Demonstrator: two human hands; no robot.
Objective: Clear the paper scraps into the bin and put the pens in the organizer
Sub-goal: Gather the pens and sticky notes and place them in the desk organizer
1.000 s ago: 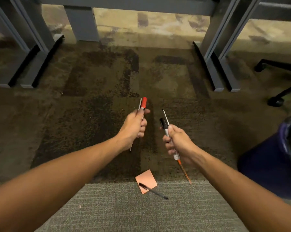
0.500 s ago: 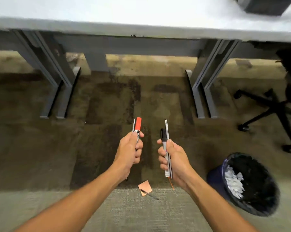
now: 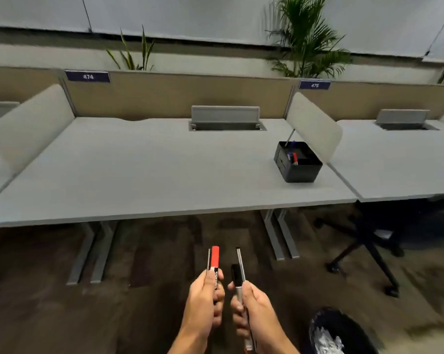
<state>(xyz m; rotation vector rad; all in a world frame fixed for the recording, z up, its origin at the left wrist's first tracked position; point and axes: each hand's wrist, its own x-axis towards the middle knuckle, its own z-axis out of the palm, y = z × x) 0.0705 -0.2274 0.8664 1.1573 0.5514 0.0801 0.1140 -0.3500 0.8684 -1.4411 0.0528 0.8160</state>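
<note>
Left hand grips a red-capped marker plus a thin pen, right hand grips a black-capped marker and slim silver pen, both upright over the carpet. Black desk organizer on the grey desk already holds pens; dark bin holds white scraps. Left: drop these in. Path looks clear; office chair sits right

Red-capped marker and thin pen, upright in a fist. Black-capped marker and slim pen, likewise. Black organizer on desk (pens inside). Dark bin, white paper scraps within.
</note>
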